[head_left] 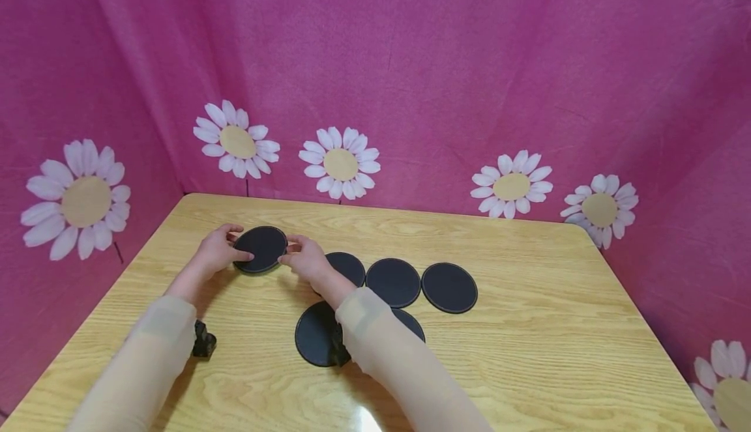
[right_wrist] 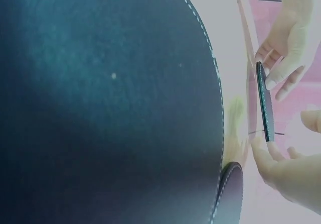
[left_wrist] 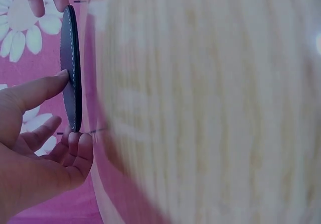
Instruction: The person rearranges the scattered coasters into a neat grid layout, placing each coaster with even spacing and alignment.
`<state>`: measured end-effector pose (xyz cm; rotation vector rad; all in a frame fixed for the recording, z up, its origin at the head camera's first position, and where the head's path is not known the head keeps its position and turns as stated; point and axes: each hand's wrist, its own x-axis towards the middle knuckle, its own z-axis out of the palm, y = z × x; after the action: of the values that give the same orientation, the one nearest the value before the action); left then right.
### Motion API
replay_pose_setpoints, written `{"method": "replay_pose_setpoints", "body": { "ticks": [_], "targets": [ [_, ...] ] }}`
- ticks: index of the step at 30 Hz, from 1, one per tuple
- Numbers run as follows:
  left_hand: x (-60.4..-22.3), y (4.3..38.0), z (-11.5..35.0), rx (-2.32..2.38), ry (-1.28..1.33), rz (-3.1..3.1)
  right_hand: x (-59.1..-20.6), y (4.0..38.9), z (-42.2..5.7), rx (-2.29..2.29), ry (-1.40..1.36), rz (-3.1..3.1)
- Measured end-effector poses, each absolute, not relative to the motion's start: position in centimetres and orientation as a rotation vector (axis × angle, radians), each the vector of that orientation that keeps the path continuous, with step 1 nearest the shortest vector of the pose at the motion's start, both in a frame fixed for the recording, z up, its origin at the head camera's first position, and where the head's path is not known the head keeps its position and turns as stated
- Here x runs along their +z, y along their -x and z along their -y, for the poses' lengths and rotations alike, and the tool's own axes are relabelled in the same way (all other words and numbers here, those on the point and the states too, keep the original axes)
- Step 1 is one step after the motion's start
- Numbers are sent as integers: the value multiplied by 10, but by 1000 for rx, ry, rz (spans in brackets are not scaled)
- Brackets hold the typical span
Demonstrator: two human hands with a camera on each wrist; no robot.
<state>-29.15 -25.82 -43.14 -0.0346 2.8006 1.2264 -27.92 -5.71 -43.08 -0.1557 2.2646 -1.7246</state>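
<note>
A round black coaster (head_left: 261,248) with pale edge stitching is held up over the far left of the table. My left hand (head_left: 216,249) pinches its left side, thumb on the upper face and fingers curled under the rim, as the left wrist view shows (left_wrist: 45,148). At the opposite edge, my right hand (head_left: 309,261) touches the coaster with its fingertips; in the right wrist view its thumb (right_wrist: 312,120) stands away from the disc. Beneath the right forearm lie more black coasters, and one large coaster (right_wrist: 115,103) fills much of the right wrist view.
On the wooden table (head_left: 528,354), three coasters form a far row, with the middle one (head_left: 393,282) beside the right one (head_left: 450,287). Two nearer coasters, the left one (head_left: 315,335) included, are partly covered by my right sleeve. A pink flowered cloth (head_left: 411,93) surrounds the table.
</note>
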Motion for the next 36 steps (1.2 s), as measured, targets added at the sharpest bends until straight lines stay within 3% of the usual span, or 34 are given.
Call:
{"method": "replay_pose_setpoints", "body": {
  "ticks": [36],
  "targets": [
    [-385, 264, 206, 1273, -65, -2924, -390, 288, -9, -1793, 246, -2267]
  ]
}}
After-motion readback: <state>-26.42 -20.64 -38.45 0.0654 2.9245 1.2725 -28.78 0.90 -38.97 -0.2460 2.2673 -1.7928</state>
